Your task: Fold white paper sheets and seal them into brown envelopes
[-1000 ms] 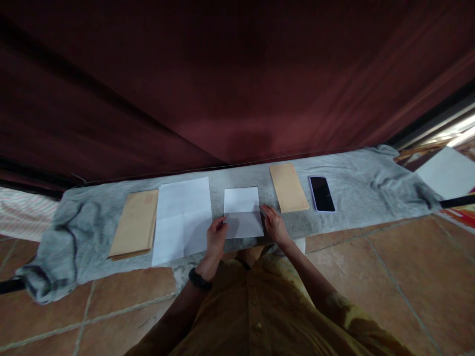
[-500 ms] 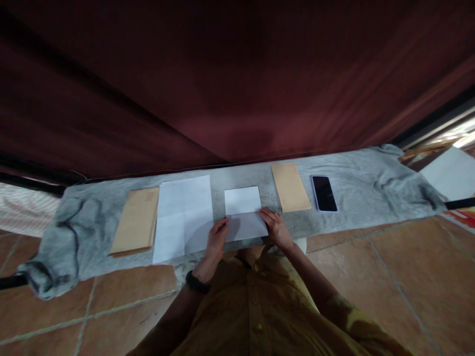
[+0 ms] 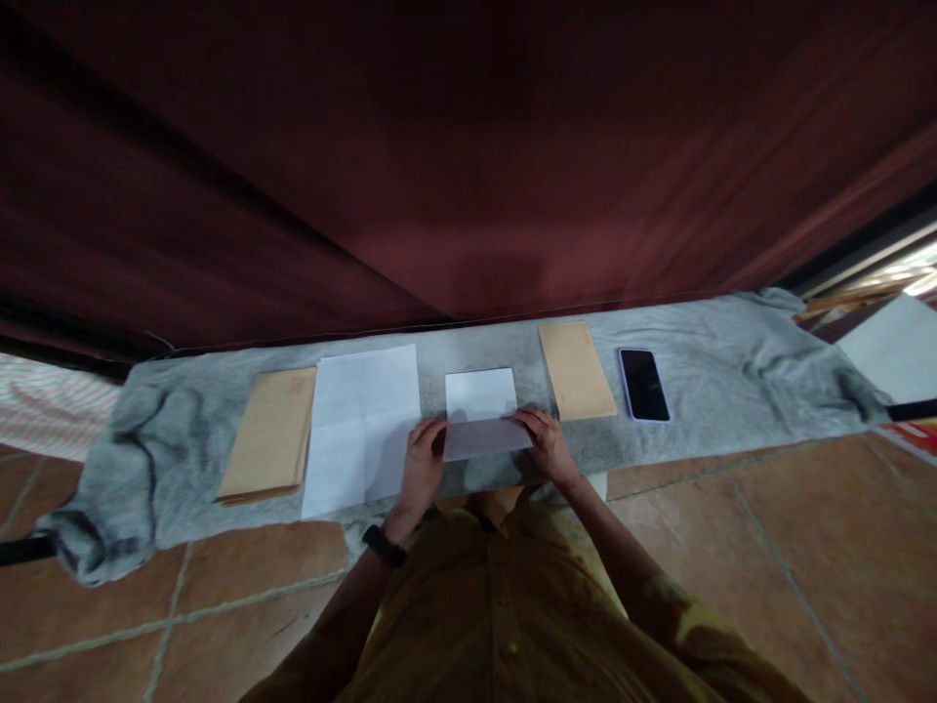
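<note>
A small white sheet of paper (image 3: pixel 481 395) lies on a narrow bench under a grey cloth (image 3: pixel 703 391). Its near part is lifted and bent toward the far edge. My left hand (image 3: pixel 423 461) pinches the sheet's near left corner. My right hand (image 3: pixel 546 442) pinches the near right corner. Both hands have their fingers closed on the paper's raised edge.
A larger creased white sheet (image 3: pixel 362 425) lies left of the small one, with a stack of brown envelopes (image 3: pixel 269 434) beyond it. One brown envelope (image 3: pixel 576 370) and a black phone (image 3: pixel 643 384) lie to the right. A dark red curtain hangs behind; tiled floor below.
The near edge of the small sheet has risen off the cloth and moved toward the far edge. Both hands moved with it, away from me.
</note>
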`<state>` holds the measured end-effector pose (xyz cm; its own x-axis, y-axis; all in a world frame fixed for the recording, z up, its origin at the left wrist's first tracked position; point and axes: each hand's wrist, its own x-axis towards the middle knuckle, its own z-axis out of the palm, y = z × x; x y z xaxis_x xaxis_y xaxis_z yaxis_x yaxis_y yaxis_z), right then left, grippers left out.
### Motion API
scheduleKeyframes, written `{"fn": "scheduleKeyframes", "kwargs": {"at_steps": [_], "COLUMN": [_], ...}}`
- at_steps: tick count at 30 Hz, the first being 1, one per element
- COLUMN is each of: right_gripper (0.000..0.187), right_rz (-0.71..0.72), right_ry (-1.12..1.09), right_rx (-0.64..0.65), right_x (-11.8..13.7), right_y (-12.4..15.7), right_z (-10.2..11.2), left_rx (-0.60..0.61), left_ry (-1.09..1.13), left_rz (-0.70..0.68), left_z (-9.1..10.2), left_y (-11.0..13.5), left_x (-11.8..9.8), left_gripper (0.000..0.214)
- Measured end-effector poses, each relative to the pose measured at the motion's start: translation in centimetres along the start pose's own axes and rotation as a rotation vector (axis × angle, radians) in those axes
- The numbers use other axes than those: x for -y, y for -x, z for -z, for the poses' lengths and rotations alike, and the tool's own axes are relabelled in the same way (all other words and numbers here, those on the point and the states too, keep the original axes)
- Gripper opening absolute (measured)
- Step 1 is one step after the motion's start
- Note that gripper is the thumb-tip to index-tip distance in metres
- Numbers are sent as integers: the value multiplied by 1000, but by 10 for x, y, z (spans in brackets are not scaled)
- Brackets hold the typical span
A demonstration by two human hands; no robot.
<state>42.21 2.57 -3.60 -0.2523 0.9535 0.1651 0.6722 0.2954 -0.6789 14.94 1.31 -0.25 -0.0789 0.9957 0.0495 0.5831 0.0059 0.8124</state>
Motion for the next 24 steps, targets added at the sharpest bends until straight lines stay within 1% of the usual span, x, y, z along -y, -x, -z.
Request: {"fn": "scheduleKeyframes", "kwargs": {"at_steps": [2, 4, 9, 11, 13, 15, 24], "right_gripper": [56, 54, 40, 34, 28, 25, 28], "right_rz": [-6, -6, -18, -43, -72, -104, -205], "right_ry": [-16, -34, -67, -53, -28, -6, 17], "right_rx": [-2, -8, -46, -66, -89, -113, -145], "right_x": [0, 0, 2, 3, 3, 3, 7], "right_y": [-1, -2, -6, -9, -12, -15, -24], "right_z": [0, 0, -2, -3, -5, -7, -12], "left_rx": [9, 16, 17, 19, 22, 27, 43], "left_ry": [-17, -26, -63, -81, -100, -125, -297], "left_rz": [2, 0, 2, 6, 14, 28, 118], "left_z": [-1, -2, -3, -4, -4, -4, -7], "left_y": [-5, -10, -18, -22, -26, -31, -43], "left_x": [2, 2, 2, 2, 1, 1, -3], "left_gripper": [33, 32, 29, 23, 12, 7, 18]}}
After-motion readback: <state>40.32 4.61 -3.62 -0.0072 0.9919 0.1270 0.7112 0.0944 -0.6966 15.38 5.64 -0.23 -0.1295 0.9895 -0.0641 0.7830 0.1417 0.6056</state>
